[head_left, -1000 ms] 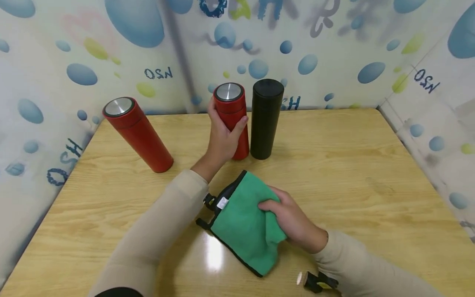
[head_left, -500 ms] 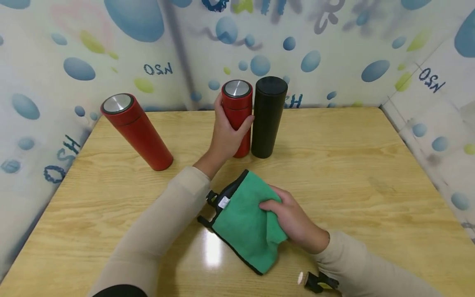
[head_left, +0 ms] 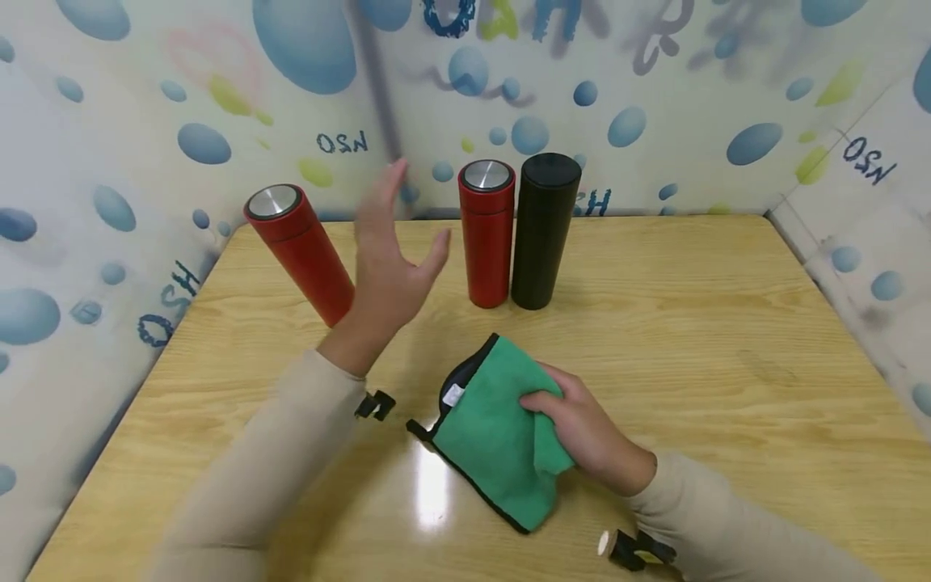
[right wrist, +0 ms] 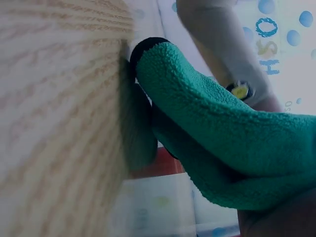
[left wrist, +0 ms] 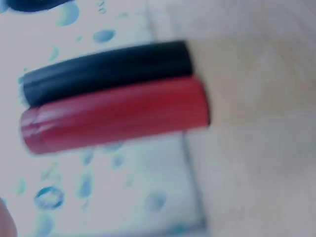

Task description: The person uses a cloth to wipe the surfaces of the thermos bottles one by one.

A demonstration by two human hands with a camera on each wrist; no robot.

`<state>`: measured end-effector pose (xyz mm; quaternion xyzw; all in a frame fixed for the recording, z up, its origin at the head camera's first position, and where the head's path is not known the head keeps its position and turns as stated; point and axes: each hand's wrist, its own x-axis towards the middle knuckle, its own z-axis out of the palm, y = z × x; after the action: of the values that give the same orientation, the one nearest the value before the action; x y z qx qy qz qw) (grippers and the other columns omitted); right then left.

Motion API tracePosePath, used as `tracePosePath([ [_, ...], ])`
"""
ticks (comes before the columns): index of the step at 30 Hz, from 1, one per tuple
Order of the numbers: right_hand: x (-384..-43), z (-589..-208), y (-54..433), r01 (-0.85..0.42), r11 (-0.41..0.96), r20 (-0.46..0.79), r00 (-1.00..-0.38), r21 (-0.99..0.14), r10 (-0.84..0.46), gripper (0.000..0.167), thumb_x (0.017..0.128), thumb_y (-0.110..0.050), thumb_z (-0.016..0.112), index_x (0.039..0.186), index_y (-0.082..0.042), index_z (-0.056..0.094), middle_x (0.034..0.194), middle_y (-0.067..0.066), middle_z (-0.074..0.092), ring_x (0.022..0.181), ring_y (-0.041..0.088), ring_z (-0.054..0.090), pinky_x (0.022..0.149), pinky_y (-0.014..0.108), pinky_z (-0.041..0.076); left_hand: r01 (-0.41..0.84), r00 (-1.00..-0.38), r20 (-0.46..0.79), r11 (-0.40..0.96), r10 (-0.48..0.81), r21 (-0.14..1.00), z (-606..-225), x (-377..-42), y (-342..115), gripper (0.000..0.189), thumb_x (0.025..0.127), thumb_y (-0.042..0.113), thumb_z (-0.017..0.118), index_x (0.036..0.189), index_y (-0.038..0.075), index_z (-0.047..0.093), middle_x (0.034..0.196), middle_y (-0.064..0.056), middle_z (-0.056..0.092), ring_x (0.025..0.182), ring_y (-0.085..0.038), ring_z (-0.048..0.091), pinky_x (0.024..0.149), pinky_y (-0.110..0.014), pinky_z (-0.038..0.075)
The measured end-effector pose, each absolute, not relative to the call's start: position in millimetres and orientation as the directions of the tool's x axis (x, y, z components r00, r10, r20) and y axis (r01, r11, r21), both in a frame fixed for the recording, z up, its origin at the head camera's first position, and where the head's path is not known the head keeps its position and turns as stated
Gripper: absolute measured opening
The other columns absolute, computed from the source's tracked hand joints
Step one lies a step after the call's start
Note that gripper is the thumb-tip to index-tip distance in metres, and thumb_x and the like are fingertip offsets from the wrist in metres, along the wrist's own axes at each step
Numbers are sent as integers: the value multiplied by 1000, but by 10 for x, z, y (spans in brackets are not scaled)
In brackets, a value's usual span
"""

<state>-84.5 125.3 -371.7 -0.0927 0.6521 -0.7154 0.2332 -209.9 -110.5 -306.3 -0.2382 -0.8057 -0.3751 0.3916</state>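
My left hand [head_left: 393, 267] is in the air with fingers spread, between the left red thermos [head_left: 309, 255] and the middle red thermos [head_left: 487, 238]. It holds nothing and overlaps the left thermos's lower part in the head view. Beside the middle thermos stands a black thermos [head_left: 545, 234]. The left wrist view shows the middle red thermos [left wrist: 118, 116] and the black one [left wrist: 108, 71] side by side, blurred. My right hand [head_left: 582, 424] pinches a green cloth [head_left: 502, 436] with black edging and a white tag, thumb on top. In the right wrist view the cloth [right wrist: 212, 108] hangs in thick folds.
All three thermoses stand upright toward the back of the wooden table [head_left: 727, 339]. Behind them rises a wall [head_left: 655, 97] covered with blue and green spots. Wrist cameras are strapped near both sleeves.
My left hand has let go of the middle red thermos and moved left, its fingers opening. That thermos now stands free next to the black one. The right hand keeps its grip on the cloth.
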Motion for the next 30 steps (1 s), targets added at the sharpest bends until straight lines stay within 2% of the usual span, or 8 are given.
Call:
tracePosePath([
  [4, -830, -3734, 1264, 209, -33, -172, -875, -977, -452, 50, 95, -5, 49, 145, 4, 46, 122, 5, 65, 100, 9, 66, 86, 27, 56, 653, -287, 957, 723, -40, 226, -2912, -1935, -1407, 50, 85, 19, 72, 129, 8, 53, 141, -10, 52, 140, -28, 38, 124, -50, 17],
  [7, -820, -3737, 1266, 216, -28, -180, -873, -976, -453, 50, 95, -5, 49, 144, 5, 46, 121, 4, 65, 99, 9, 66, 86, 26, 56, 578, -211, 961, 770, -179, 271, -2884, -1831, -1639, 53, 81, 25, 74, 125, 5, 52, 141, -11, 50, 142, -29, 34, 126, -49, 9],
  [10, -815, -3730, 1254, 216, -27, -182, -875, -976, -450, 49, 95, -5, 49, 143, 6, 47, 119, 3, 65, 99, 9, 66, 86, 26, 56, 528, -283, 907, 739, -312, 419, -2871, -1768, -1843, 78, 79, 36, 73, 136, -5, 40, 151, -15, 38, 148, -22, 24, 127, -39, 7],
  [13, -812, -3722, 1235, 211, -32, -175, -876, -977, -449, 49, 95, -5, 50, 142, 6, 47, 119, 3, 65, 99, 9, 66, 86, 26, 56, 516, -428, 811, 629, -399, 582, -2875, -1730, -1975, 103, 79, 43, 72, 147, -13, 20, 161, -18, 21, 152, -13, 14, 126, -31, 7],
  [17, -812, -3721, 1226, 203, -36, -164, -873, -979, -459, 48, 95, -5, 49, 142, 6, 47, 119, 4, 65, 99, 9, 66, 86, 27, 56, 474, -629, 628, 415, -458, 777, -2933, -1721, -2055, 110, 81, 39, 76, 158, 2, 6, 167, -5, 10, 152, -7, 9, 125, -31, 8],
  [21, -826, -3728, 1228, 191, -31, -156, -875, -981, -459, 48, 96, -6, 49, 142, 4, 48, 121, 6, 65, 100, 10, 66, 86, 27, 56, 368, -776, 446, 254, -446, 895, -3023, -1807, -2114, 108, 83, 31, 78, 161, 21, 4, 165, 6, 15, 151, -6, 15, 127, -34, 13],
  [27, -835, -3717, 1243, 183, -35, -147, -876, -982, -459, 48, 95, -6, 50, 143, 4, 48, 124, 9, 65, 100, 10, 66, 87, 27, 56, 253, -872, 305, 179, -383, 951, -3175, -1987, -2168, 104, 83, 22, 79, 158, 35, 9, 150, 1, 38, 135, -17, 42, 112, -42, 42],
  [30, -836, -3715, 1255, 175, -32, -141, -875, -984, -463, 48, 96, -6, 49, 143, 4, 48, 125, 10, 64, 101, 9, 66, 88, 27, 56, 207, -876, 269, 194, -399, 959, -3188, -2040, -2166, 97, 85, 22, 78, 155, 38, 13, 147, 2, 40, 133, -16, 43, 110, -42, 43],
])
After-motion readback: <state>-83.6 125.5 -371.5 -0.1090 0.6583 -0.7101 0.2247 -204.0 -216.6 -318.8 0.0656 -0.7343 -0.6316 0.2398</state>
